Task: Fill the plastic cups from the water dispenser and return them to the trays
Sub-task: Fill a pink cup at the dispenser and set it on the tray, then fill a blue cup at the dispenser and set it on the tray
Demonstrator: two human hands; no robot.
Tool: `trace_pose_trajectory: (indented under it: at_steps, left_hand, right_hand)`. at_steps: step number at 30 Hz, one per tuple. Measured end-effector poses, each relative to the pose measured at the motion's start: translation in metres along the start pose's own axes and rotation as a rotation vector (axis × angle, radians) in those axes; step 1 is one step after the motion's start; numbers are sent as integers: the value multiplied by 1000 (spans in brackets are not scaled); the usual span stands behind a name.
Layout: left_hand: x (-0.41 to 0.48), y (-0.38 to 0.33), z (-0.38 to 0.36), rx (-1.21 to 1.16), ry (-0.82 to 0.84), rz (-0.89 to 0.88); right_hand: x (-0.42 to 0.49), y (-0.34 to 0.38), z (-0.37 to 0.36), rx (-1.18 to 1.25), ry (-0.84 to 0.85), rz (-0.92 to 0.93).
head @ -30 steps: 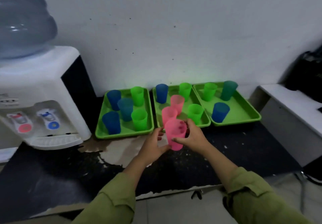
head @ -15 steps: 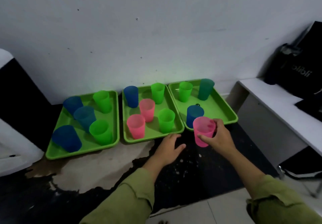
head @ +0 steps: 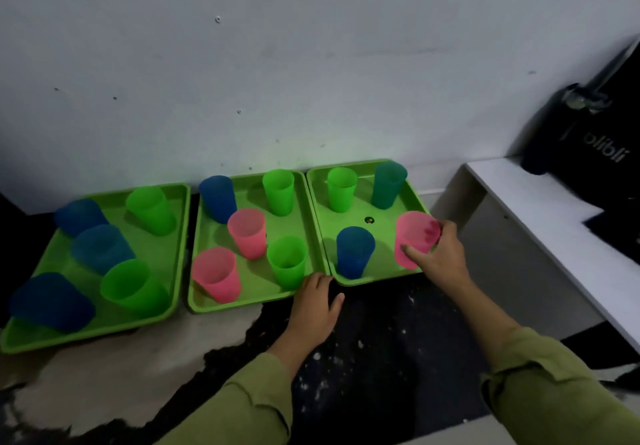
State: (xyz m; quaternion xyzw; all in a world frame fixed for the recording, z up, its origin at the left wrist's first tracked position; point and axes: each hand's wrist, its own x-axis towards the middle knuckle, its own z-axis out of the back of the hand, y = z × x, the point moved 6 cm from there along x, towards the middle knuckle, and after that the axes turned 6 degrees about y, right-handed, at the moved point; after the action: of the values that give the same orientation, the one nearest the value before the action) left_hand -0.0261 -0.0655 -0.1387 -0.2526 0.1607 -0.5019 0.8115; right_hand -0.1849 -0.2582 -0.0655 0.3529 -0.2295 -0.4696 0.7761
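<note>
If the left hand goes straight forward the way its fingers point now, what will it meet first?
Probably the front right corner of the middle green plastic tray: the left hand has its fingertips right at that rim. Whether they touch it, I cannot tell, as depth is unclear here.

Long olive-green sleeves (head: 540,396) — seamed cuffs (head: 512,347) at both wrists

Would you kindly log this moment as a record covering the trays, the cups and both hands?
trays: left tray, middle tray, right tray, side by side
pink cup: upright, over right tray's front right corner
tray loads: five, five, four with the pink cup
right hand: grips pink cup
left hand: open, at middle tray's front right corner
</note>
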Motion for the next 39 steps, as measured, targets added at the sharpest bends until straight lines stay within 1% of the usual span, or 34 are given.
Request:
trace_pose_trajectory:
  at_steps: [6, 9, 15, 18, 21, 26, 30, 36, 39]
  left_hand:
    - [-4, -1, -6, 2, -82, 58]
    - [-5, -5, -8, 9, -128, 104]
    - [-7, -15, -15, 33, -162, 182]
    - [-1, -20, -14, -9, -204, 283]
    - [9, -25, -11, -153, -280, 358]
    - [41, -34, -13, -371, -237, 355]
    - [57, -30, -17, -524, -274, 403]
    - [62, -42, -10, -529, -358, 363]
    - [54, -53, 1, -561, -415, 298]
  right_hand:
    - [34, -17, -9, -11, 58, -29]
    - [44, -24, -13, -71, 107, 0]
    - [49, -38, -22, -33, 177, 61]
    - [50, -44, -23, 3, 166, 32]
    - [51, -48, -26, 22, 171, 26]
    - [50, -53, -27, 49, 218, 50]
    - [49, -52, -22, 81, 251, 58]
    - [44, -47, -10, 60, 240, 91]
    - [35, -47, -8, 36, 197, 54]
